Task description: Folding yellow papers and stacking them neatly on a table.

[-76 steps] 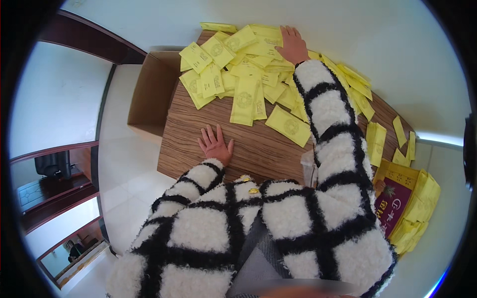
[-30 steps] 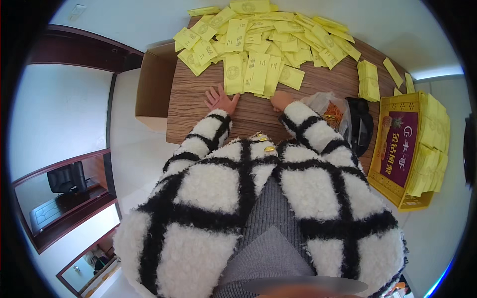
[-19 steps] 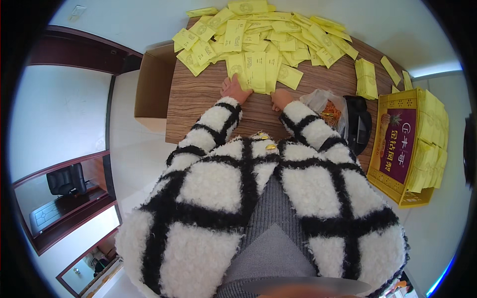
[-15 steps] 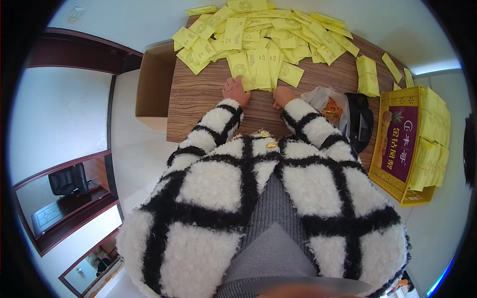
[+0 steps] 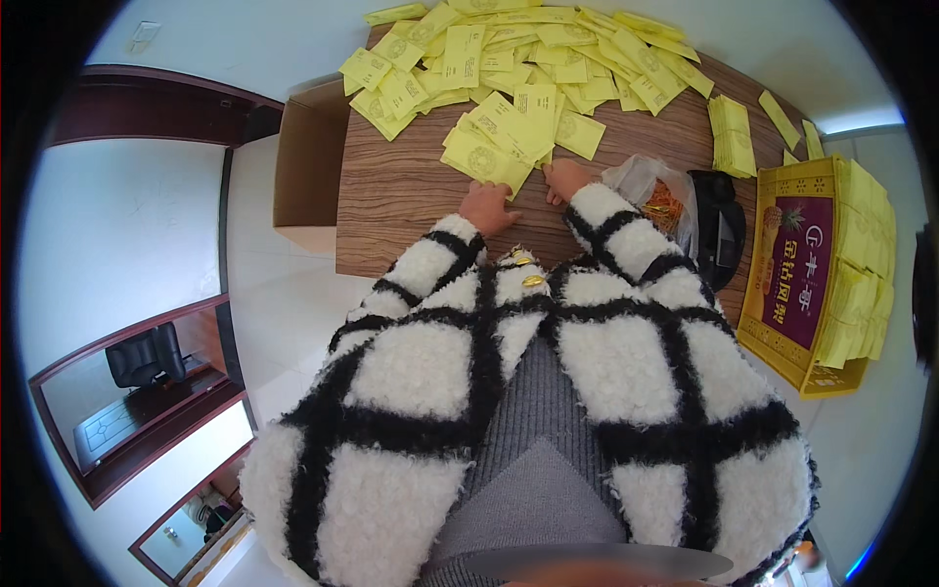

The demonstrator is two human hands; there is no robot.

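Observation:
Yellow printed paper envelopes (image 5: 489, 161) lie fanned and overlapping just in front of my hands on the wooden table. My left hand (image 5: 487, 207) rests at their lower edge, its thumb apart from the bent fingers, which touch the nearest envelope. My right hand (image 5: 565, 180) is closed, with its fingertips at the lower end of an upright envelope (image 5: 535, 112) in the same group. The right fingertips are partly hidden, so how many envelopes they pinch does not show. Another envelope (image 5: 580, 135) lies tilted just beyond my right hand.
A large heap of yellow envelopes (image 5: 465, 59) covers the table's far side. Right of my hands are a clear plastic bag of orange-brown bits (image 5: 663, 205), a black object (image 5: 717, 230) and a stacked bundle (image 5: 732, 137). A yellow crate (image 5: 773, 338) holds bundles; a cardboard box (image 5: 308, 161) stands left.
The near envelopes have swung apart, their lower left ones now slanting. My left hand has slid right and nearer me, off their left side. My right hand has shifted slightly up.

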